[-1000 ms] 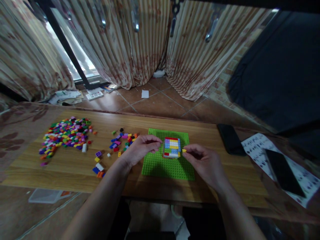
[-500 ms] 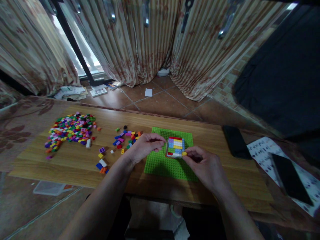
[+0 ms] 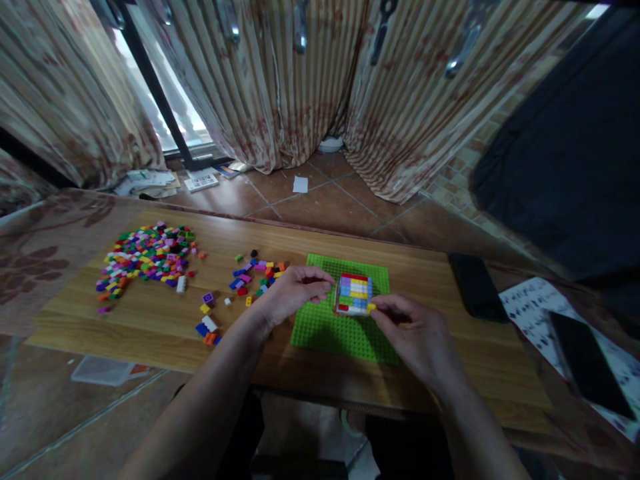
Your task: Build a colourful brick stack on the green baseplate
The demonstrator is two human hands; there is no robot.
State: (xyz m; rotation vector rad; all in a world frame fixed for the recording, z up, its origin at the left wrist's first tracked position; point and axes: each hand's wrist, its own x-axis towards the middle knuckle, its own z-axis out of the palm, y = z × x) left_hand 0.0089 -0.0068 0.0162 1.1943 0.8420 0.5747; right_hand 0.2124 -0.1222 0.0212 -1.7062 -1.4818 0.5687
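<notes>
A green studded baseplate [image 3: 345, 339] lies on the wooden table. On it stands a low block of toy bricks [image 3: 356, 288] in red, lilac, white, yellow and blue rows. My right hand [image 3: 417, 330] pinches a small yellow brick [image 3: 371, 307] between thumb and fingertips, at the near right corner of the block. To the left of the block is my left hand [image 3: 295, 293], held over the baseplate. Its thumb and fingers are closed together; whether something small is between them I cannot make out.
A big pile of mixed bricks [image 3: 145, 257] covers the table's left part. Smaller groups of loose bricks [image 3: 245, 277] lie between it and the baseplate. A black phone [image 3: 477, 287] rests to the right, near a printed sheet [image 3: 533, 300] with a dark tablet [image 3: 590, 363] on it.
The whole view has shifted slightly. Both hands keep nearly the same places around the brick block, and the yellow brick is still in the right hand's pinch.
</notes>
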